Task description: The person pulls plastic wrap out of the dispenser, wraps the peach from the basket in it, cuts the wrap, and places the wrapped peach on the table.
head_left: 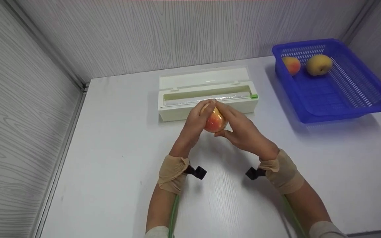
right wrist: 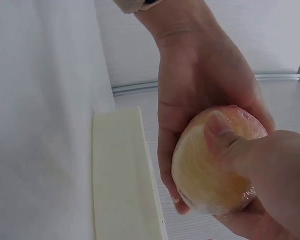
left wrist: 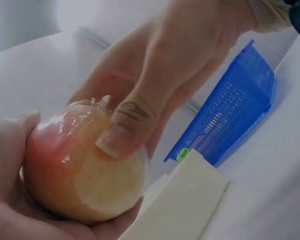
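Observation:
A red and yellow peach, covered in shiny clear cling film, is held up between both hands in front of the dispenser. My left hand cradles it from the left and below, its palm under the fruit in the right wrist view. From the other side my right hand grips the peach, the thumb pressed on the film and the fingers reaching round behind. Wrinkled film shows on the fruit's pale side. Just behind the hands stands a white cling film dispenser, lid up, a roll inside.
A blue plastic basket stands at the right of the white table, with two peaches at its far end. A green slider sits at the dispenser's right end. Wood-grain panels border the table behind and at left.

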The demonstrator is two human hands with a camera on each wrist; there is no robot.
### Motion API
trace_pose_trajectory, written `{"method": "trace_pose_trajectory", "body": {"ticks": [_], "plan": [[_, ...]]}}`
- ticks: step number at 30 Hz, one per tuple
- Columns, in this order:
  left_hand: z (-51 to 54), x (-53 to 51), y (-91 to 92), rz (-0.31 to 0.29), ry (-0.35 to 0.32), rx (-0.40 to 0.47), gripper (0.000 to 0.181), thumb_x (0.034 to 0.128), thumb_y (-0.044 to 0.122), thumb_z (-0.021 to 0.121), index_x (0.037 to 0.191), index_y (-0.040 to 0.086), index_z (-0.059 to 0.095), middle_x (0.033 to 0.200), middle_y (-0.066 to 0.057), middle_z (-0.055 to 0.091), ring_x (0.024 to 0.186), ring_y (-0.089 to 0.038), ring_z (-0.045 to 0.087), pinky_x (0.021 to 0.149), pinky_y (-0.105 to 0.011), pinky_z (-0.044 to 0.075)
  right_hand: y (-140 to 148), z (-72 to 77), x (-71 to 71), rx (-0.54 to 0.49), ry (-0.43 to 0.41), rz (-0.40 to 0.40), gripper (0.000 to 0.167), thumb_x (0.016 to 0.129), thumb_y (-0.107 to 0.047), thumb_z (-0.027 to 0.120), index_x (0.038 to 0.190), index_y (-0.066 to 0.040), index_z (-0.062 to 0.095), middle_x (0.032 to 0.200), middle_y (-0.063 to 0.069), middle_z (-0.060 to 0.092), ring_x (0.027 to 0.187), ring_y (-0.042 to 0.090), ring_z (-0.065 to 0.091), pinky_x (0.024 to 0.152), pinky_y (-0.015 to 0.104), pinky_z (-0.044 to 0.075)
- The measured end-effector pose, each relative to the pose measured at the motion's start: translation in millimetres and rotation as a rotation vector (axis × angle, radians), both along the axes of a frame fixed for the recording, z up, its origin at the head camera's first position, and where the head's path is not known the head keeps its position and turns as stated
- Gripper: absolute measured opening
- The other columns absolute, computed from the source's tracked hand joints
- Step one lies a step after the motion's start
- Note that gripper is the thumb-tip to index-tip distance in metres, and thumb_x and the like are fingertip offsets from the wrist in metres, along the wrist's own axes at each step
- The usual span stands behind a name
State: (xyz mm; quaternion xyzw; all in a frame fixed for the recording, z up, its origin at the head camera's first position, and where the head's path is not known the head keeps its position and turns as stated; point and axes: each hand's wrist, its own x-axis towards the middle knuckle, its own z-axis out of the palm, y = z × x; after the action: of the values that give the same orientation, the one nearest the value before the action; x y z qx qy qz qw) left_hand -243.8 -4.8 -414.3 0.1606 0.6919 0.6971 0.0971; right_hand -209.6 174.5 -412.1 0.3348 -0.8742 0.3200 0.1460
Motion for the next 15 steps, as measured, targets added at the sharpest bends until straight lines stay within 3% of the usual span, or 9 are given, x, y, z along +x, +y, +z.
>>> {"method": "trace_pose_trajectory", "body": {"ticks": [3,8,12,15], "plan": [[-1.1,0.6,2.7,0.045,-0.037,0.077,0.049,0.1022,0.039,0.044,0.135,0.004,0.056,0.129,-0.009,0.058,0.118,-0.022,0.056,0.1,-0.035,0.052,-4.9,-0.2,1.5,0.024,0.051,-0.019,0.092,0.08,-0.013,0.082,0.155,-0.009,0.03,0.152,0.011,0.045,0.136,0.028,0.048,0.114,0.045,0.039],[-5.5,0.9,8.6,0.127,-0.079,0.153,0.043,0.1036,0.033,0.04,0.131,0.006,0.06,0.13,-0.006,0.061,0.12,-0.019,0.057,0.099,-0.031,0.052,-9.3,-3.5,4.8,0.074,0.073,-0.042,0.095,0.08,-0.013,0.081,0.156,-0.006,0.025,0.158,0.014,0.035,0.144,0.03,0.039,0.115,0.06,0.031],[-7.0,2.8,14.8,0.161,-0.197,0.29,0.038,0.1034,0.031,0.042,0.127,0.008,0.062,0.123,-0.007,0.06,0.112,-0.019,0.058,0.092,-0.031,0.056,-13.3,-6.0,7.4,0.041,0.046,-0.045,0.091,0.087,-0.025,0.076,0.157,-0.005,0.022,0.161,0.016,0.028,0.148,0.029,0.03,0.118,0.056,0.028],[-2.4,8.8,23.2,0.177,-0.323,0.44,0.036,0.1037,0.03,0.044,0.126,0.007,0.061,0.117,-0.006,0.059,0.106,-0.018,0.058,0.085,-0.028,0.057,-19.2,-6.4,7.9,-0.089,0.116,-0.076,0.081,0.092,-0.046,0.066,0.152,-0.003,0.034,0.155,0.019,0.035,0.145,0.031,0.033,0.117,0.05,0.032]]}}
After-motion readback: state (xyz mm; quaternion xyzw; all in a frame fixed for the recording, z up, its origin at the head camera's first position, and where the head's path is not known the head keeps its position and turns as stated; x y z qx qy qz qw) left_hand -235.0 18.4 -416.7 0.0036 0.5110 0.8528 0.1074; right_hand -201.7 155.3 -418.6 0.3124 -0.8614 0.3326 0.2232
